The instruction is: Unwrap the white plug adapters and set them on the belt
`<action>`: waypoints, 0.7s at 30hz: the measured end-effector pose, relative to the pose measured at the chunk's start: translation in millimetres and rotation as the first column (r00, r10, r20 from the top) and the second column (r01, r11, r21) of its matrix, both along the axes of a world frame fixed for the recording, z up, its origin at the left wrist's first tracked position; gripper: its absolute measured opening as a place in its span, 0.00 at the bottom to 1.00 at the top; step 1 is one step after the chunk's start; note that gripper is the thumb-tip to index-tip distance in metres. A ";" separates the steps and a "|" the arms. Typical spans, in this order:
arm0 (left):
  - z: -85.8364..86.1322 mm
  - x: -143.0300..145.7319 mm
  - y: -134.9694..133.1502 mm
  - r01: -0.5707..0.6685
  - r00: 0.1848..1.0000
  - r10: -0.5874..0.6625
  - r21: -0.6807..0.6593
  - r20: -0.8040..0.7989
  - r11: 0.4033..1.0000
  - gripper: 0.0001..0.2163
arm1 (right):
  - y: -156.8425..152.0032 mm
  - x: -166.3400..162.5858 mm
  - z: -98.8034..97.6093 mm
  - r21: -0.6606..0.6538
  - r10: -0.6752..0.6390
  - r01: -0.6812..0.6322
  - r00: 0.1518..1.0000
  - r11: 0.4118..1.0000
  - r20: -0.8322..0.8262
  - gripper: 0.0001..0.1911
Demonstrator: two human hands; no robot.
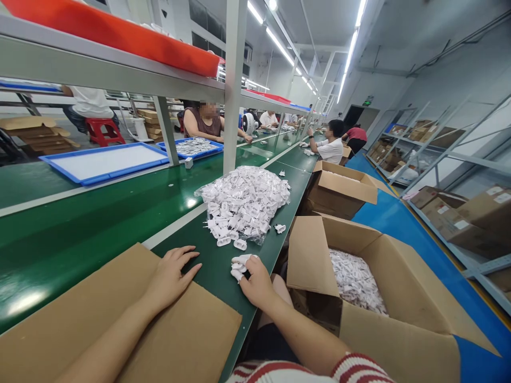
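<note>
My left hand (172,275) lies flat and open on the far edge of a brown cardboard sheet (120,319) on the green conveyor table (80,234). Beside it, my right hand (251,279) is closed around a few small white plastic parts (240,264) at the table's near edge. A heap of the same white parts on clear plastic film (244,203) sits just beyond both hands. An open cardboard box (359,287) partly filled with white parts stands to the right of my right hand, below the table edge.
A second open cardboard box (343,189) stands further along the table. A blue tray (104,162) lies at the left. A white steel post (233,85) rises behind the heap. Several people work further down the line. Shelves with boxes (459,213) line the right.
</note>
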State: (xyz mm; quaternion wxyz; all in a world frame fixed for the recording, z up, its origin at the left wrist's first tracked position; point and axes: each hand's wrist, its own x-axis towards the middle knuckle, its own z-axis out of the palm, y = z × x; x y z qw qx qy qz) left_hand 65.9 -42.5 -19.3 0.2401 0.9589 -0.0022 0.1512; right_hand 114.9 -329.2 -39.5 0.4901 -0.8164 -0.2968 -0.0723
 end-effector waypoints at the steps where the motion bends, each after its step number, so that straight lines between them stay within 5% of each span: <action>1: 0.1 -0.2 -0.1 0.000 1.000 0.000 -0.004 -0.004 1.000 0.24 | -0.2 -0.1 0.1 0.001 0.000 0.000 1.000 1.000 0.002 0.16; 21: -0.1 -0.9 1.5 -0.002 0.999 0.002 -0.006 -0.041 1.000 0.24 | 0.5 2.0 -0.1 -0.026 -0.009 0.009 1.000 1.000 0.027 0.16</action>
